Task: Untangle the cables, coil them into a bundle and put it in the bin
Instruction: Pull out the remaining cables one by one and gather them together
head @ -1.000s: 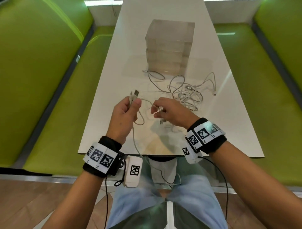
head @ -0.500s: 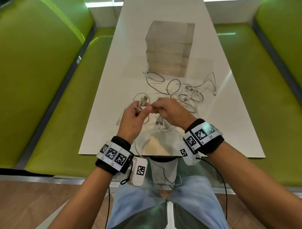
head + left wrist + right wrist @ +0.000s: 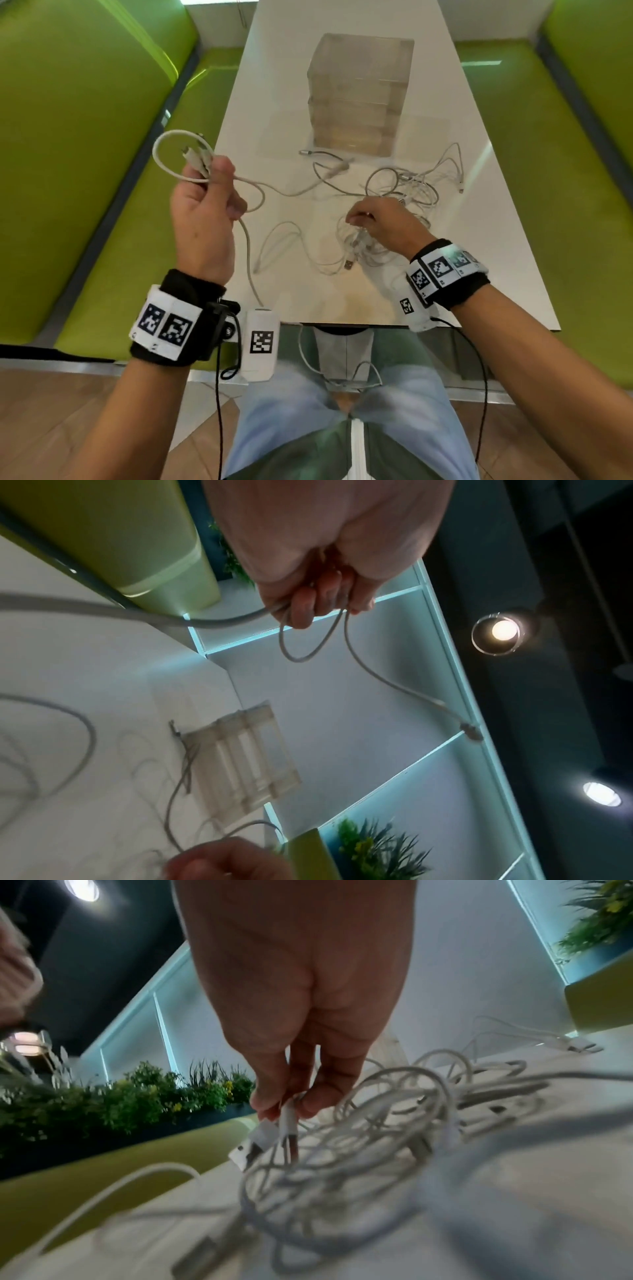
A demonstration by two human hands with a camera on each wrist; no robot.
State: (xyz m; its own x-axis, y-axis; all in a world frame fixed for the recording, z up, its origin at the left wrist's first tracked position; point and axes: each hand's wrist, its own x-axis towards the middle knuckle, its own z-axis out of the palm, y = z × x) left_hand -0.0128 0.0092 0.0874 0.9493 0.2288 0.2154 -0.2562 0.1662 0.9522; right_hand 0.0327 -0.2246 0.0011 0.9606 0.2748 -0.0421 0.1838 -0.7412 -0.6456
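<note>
My left hand [image 3: 209,192] is raised off the table's left edge and grips a white cable [image 3: 164,164] bent into a loop, its plugs poking out above the fingers [image 3: 304,607]. That cable trails right across the table toward the tangle. My right hand [image 3: 373,219] hovers low over a heap of white cables [image 3: 404,192] and pinches two cable ends with USB plugs [image 3: 270,1131] between thumb and fingers. The clear plastic bin [image 3: 359,92] stands on the table beyond the tangle.
The white table [image 3: 496,260] is narrow, with green benches [image 3: 102,240] on both sides. One loose cable [image 3: 250,270] hangs over the near table edge toward my lap. A white wrist device [image 3: 260,342] dangles below my left wrist.
My left hand has pulled away up and to the left, drawing its cable out into a loop. My right hand has moved right and down onto the tangle, taking plug ends.
</note>
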